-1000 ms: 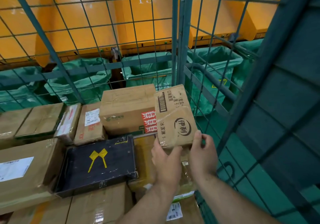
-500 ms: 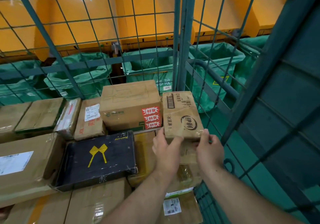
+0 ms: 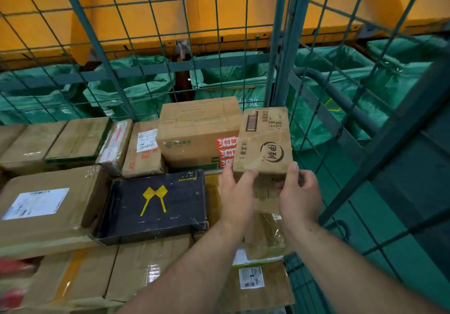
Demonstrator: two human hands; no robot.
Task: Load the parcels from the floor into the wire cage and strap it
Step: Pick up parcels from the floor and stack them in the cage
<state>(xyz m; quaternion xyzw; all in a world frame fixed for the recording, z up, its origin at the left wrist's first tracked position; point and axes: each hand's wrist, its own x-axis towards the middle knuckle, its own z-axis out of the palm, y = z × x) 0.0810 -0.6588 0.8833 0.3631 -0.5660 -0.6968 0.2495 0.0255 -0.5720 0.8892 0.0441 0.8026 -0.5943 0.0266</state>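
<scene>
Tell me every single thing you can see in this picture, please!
logo box: one, brown, held at the cage's back right corner
stickered box: one, brown with red stickers, left of the logo box
black box: one, black with a yellow bow, middle
labelled box: one, brown with a white label, left
other parcels: several, brown, around these
wire cage: one, green, around the parcels
sacks: several, green, behind the cage
big panels: several, orange, above the sacks
left hand: grips the logo box's left side
right hand: grips its right side
</scene>
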